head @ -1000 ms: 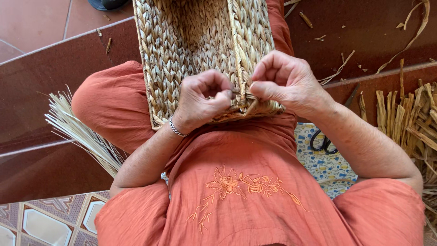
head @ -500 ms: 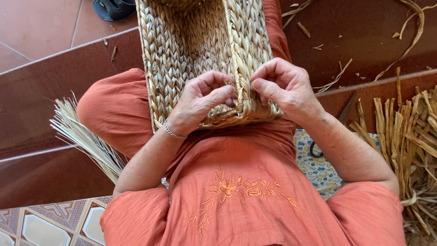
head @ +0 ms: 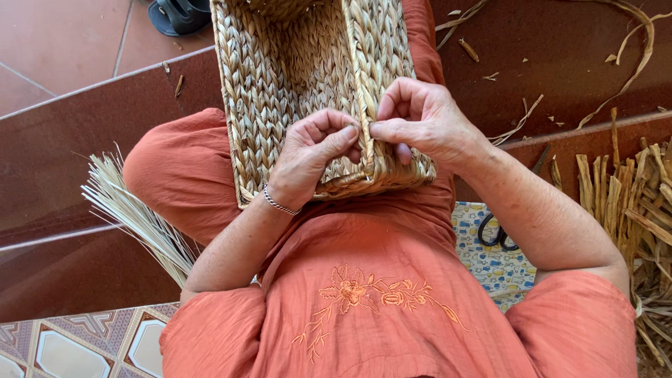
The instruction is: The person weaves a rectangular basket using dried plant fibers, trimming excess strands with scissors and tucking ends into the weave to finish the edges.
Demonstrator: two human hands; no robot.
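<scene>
A woven straw basket (head: 280, 91) rests on my lap, its open mouth facing me. My left hand (head: 311, 150), with a silver bracelet at the wrist, pinches the near right rim of the basket with thumb and fingers. My right hand (head: 420, 122) grips the same rim strand from the right side, fingertips meeting those of the left hand. The strand between the fingers is mostly hidden. I wear an orange dress (head: 364, 294) with floral embroidery.
A bundle of pale thin straw (head: 140, 213) lies by my left knee. Wide dried fibre strips (head: 637, 203) pile at the right. Black scissors (head: 498, 231) lie on a patterned cloth (head: 490, 262). A dark sandal (head: 178, 14) sits on the tiled floor at the top.
Both hands have shifted slightly up along the basket rim and pinched closer together; the basket sits a little lower in view.
</scene>
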